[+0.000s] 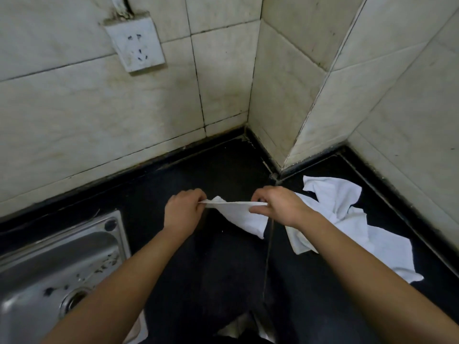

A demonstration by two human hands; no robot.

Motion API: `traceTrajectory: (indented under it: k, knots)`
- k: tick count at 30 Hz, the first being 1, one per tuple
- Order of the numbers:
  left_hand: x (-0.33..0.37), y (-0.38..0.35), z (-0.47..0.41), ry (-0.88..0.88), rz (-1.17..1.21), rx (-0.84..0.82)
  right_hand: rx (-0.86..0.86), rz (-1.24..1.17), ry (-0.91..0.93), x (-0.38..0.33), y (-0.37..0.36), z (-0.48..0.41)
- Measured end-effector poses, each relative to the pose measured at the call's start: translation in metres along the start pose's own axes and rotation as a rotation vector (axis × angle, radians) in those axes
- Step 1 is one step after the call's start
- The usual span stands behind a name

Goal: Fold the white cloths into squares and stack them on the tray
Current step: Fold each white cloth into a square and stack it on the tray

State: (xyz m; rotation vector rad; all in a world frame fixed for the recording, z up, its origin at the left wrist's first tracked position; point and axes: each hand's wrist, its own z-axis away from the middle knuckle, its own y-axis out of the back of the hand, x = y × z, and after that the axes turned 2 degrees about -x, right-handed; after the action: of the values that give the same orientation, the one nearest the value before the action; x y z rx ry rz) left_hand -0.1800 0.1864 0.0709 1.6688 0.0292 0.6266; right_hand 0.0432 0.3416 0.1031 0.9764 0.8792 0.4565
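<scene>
Head view: right at the bottom edge, some white stuff (248, 327) peeks out on the dark counter (211, 269). It is too cut off to tell what it is. Two bare arms reach forward from the bottom of the picture.

On the left, a metal sink (74, 227) is set into the counter. It has dark specks in it and a round drain (74, 299) at the bottom.

Farther out, in the middle, the two hands hold one white cloth (243, 217) up over the counter. The left hand (185, 209) has a pinching grip on the cloth's left end. The right hand (280, 206) has a pinching grip on the right end, with its fingers curled around the edge. The top edge of the cloth is pulled straight between the hands. The rest hangs down to a point below the right hand.

Just to the right, a pile (330, 194) of more white cloths lies on the counter. They are crumpled and not folded. Part of the pile is hidden behind the right arm. The far end of it is near the corner of the wall.

Behind it all stands a tiled wall (99, 108). The tiles are pale, with dark lines between them and some stains. The wall bends into a corner on the right. High up on the left is a white socket (135, 43), tilted and dirty.
</scene>
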Motion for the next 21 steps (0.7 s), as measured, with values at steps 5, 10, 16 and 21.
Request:
traceTrajectory:
  k: [5,10,16,21]
  knots:
    - [-0.014,0.022,0.01,-0.042,-0.032,0.109,0.147,0.009,-0.062,-0.001,0.001,0.014]
    - [-0.017,0.041,0.021,0.018,0.14,0.19,0.364,-0.163,-0.047,-0.017,-0.001,0.018]
    - [-0.014,0.056,0.007,0.11,0.306,0.312,0.515,-0.237,-0.051,-0.037,0.0,-0.006]
    - [-0.02,0.064,-0.006,0.06,0.231,0.415,0.634,-0.24,-0.019,-0.046,0.002,-0.022]
